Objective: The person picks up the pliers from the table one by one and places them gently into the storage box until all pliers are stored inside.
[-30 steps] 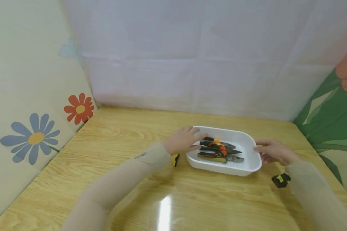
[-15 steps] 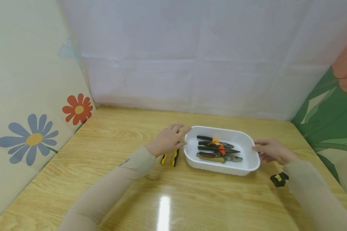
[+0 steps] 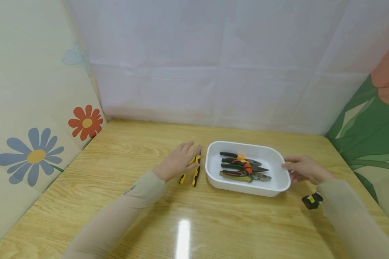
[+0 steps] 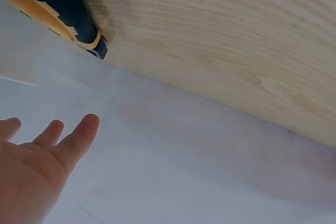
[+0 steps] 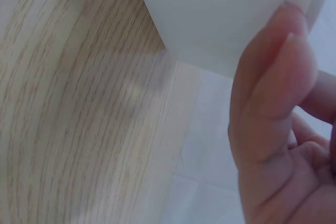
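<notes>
In the head view my left hand (image 3: 176, 162), fingers extended, hovers over long yellow-and-black tools (image 3: 196, 176) lying on the table beside a white tray (image 3: 243, 189). The hand partly covers them. One dark, narrow tip of the yellow-and-black tools (image 4: 84, 22) shows in the left wrist view, apart from the spread fingers (image 4: 81, 137). At the tray's right end, my right hand (image 3: 306, 169) pinches the rim, thumb on top and fingertips against the outer wall. Inside the tray lie orange-and-black pliers (image 3: 240, 157), needle-nose pliers (image 3: 247, 164) and yellow-and-red combination pliers (image 3: 238, 176).
A small black block with a yellow patch (image 3: 311, 200) sits next to the right sleeve (image 3: 341, 201), partly covered by it. The wooden table (image 3: 136, 147) ends at a pale cloth backdrop (image 3: 168, 72). Flower-patterned panels (image 3: 26, 90) stand at the sides.
My left hand has left the tray's left end and moved left and down over the yellow-and-black tools, which show more now. My right hand keeps holding the tray's rim.
</notes>
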`<state>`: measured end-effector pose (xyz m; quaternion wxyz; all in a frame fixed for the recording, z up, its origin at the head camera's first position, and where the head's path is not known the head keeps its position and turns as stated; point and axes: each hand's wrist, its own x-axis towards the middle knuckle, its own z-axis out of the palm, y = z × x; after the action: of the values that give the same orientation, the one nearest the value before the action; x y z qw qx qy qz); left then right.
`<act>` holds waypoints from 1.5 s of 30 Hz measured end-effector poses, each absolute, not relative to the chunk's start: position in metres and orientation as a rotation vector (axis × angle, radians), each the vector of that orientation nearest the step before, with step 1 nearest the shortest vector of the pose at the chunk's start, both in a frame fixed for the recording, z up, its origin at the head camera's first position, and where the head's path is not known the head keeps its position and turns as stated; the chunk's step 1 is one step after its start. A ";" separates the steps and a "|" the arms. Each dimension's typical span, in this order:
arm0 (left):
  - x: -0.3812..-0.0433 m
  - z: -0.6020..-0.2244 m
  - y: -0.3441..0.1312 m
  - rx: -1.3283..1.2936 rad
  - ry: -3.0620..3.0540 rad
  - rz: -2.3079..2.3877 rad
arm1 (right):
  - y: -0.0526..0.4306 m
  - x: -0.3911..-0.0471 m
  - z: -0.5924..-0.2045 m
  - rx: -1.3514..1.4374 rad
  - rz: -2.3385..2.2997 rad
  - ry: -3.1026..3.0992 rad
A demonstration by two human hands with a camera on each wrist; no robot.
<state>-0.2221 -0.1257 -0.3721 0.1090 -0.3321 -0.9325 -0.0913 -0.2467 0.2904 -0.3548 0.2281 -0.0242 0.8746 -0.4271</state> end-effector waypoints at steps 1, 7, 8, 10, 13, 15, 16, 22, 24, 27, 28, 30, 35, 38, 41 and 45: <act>-0.221 -0.373 -0.127 -0.965 -2.767 -0.274 | 0.290 -0.247 -0.355 -0.069 -1.176 2.409; -0.215 -0.382 -0.132 -0.877 -2.904 -0.286 | 0.290 -0.247 -0.356 -0.077 -1.187 2.400; -0.214 -0.383 -0.132 -0.868 -2.916 -0.282 | 0.291 -0.247 -0.356 -0.074 -1.190 2.398; -0.213 -0.387 -0.133 -0.860 -2.932 -0.276 | 0.291 -0.246 -0.356 -0.076 -1.188 2.397; -0.211 -0.390 -0.133 -0.859 -2.951 -0.267 | 0.291 -0.247 -0.356 -0.069 -1.181 2.399; -0.210 -0.392 -0.132 -0.850 -2.970 -0.285 | 0.291 -0.247 -0.357 -0.064 -1.176 2.400; -0.210 -0.393 -0.131 -0.841 -2.986 -0.294 | 0.292 -0.247 -0.357 -0.063 -1.175 2.400; -0.206 -0.397 -0.127 -0.755 -3.067 -0.376 | 0.292 -0.248 -0.357 -0.070 -1.183 2.395; -0.204 -0.398 -0.126 -0.737 -3.084 -0.396 | 0.292 -0.248 -0.356 -0.076 -1.185 2.393; -0.204 -0.401 -0.124 -0.743 -3.092 -0.397 | 0.292 -0.248 -0.356 -0.071 -1.190 2.390; -0.204 -0.401 -0.123 -0.749 -3.097 -0.388 | 0.292 -0.248 -0.356 -0.071 -1.188 2.391; -0.204 -0.402 -0.122 -0.752 -3.099 -0.382 | 0.291 -0.248 -0.356 -0.069 -1.186 2.393; -0.204 -0.404 -0.116 -0.703 -3.131 -0.380 | 0.291 -0.248 -0.356 -0.055 -1.174 2.405; -0.205 -0.404 -0.112 -0.643 -3.185 -0.395 | 0.291 -0.249 -0.357 -0.053 -1.166 2.406; -0.204 -0.403 -0.108 -0.588 -3.247 -0.410 | 0.292 -0.249 -0.357 -0.054 -1.166 2.401; -0.203 -0.402 -0.103 -0.540 -3.288 -0.420 | 0.292 -0.249 -0.357 -0.059 -1.166 2.398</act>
<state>-0.2033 -0.1032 -0.4023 -0.1080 -0.1598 -0.9733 -0.1243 -0.2491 0.2918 -0.3569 0.2353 -0.0216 0.8739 -0.4248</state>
